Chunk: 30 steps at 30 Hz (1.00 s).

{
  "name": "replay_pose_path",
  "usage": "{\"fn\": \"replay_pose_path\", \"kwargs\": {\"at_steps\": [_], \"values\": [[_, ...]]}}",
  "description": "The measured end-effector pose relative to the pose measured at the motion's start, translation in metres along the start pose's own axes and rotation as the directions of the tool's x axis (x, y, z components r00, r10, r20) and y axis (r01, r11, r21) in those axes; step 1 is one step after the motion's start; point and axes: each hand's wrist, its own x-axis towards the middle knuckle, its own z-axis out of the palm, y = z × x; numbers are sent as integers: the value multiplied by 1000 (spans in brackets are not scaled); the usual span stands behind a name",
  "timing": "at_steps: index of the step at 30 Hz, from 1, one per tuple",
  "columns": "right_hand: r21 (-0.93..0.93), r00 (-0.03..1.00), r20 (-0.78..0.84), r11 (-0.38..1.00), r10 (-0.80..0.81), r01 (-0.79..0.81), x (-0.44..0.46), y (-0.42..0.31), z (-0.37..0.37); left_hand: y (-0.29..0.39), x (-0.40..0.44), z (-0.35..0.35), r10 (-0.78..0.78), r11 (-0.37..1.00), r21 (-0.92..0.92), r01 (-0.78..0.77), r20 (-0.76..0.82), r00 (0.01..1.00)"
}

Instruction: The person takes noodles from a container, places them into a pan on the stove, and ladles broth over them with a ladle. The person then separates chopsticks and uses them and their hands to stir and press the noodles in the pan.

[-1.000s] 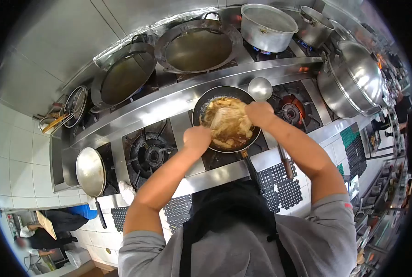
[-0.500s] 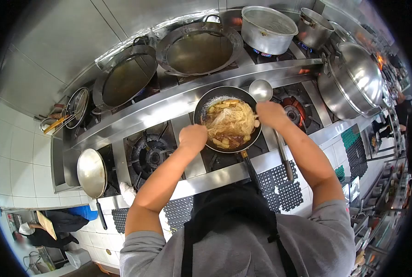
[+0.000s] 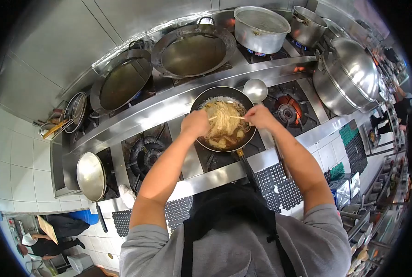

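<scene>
Noodles (image 3: 224, 116) lie in brown sauce with chunky pieces inside a black frying pan (image 3: 207, 94) on the front burner. My left hand (image 3: 196, 123) is closed around a pale chopstick (image 3: 213, 118) at the pan's left side. On the other side, my right hand (image 3: 259, 116) grips a second chopstick (image 3: 236, 117). Both sticks reach into the noodles, whose strands hang over them, bunched up in the middle. The pan's black handle (image 3: 249, 171) points toward my apron. Just beyond my right hand rests a steel ladle (image 3: 255, 90), its handle partly hidden by my forearm.
Two wide woks (image 3: 194, 54) of liquid stand behind, beside a big pot (image 3: 262, 32) over flame. A burner (image 3: 289, 113) glows at right, near a lidded steel steamer (image 3: 342, 81). A lidded pan (image 3: 91, 176) sits left. Another person (image 3: 42, 244) works at lower left.
My hands have come closer together over the pan. The noodles are now drawn up into a bunch, and the two chopsticks show plainly between my hands. The view has shifted slightly.
</scene>
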Motion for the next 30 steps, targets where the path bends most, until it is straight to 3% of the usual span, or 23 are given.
{"fn": "replay_pose_path", "kwargs": {"at_steps": [2,6,11,14,20,21,22,24,27,30], "values": [[105,996,43,991,79,-83,-8,-18,-24,-2,-1,-15,18,1000,4,-18,-15,1000],[226,998,22,972,56,-59,-5,-26,-42,2,-18,-48,72,995,-57,-78,-101,992],[228,1000,-21,973,-14,18,-19,-36,-52,-17,-30,-44,175,969,-120,-215,-276,945],[187,998,-53,982,-28,38,-35,-27,-40,-19,-42,-15,126,960,-209,-187,-275,953],[-112,997,-53,992,-64,58,-61,-5,-17,-39,-46,42,220,928,-258,-269,-205,954],[-288,997,-82,957,-5,-19,-70,-10,-23,-40,-52,33,178,981,-68,-184,-81,981],[-288,997,-76,957,-4,-18,-74,-15,-29,-43,-58,23,109,985,134,-113,33,993],[-527,991,-130,848,-14,-58,-82,-25,-42,-50,-65,2,42,987,154,-41,0,999],[-583,991,-100,812,-92,17,-83,-54,-35,-38,-61,-16,24,989,146,-14,-70,997],[-657,966,59,719,-250,226,-74,-69,-4,-6,-38,17,191,965,190,-179,-44,981]]}}
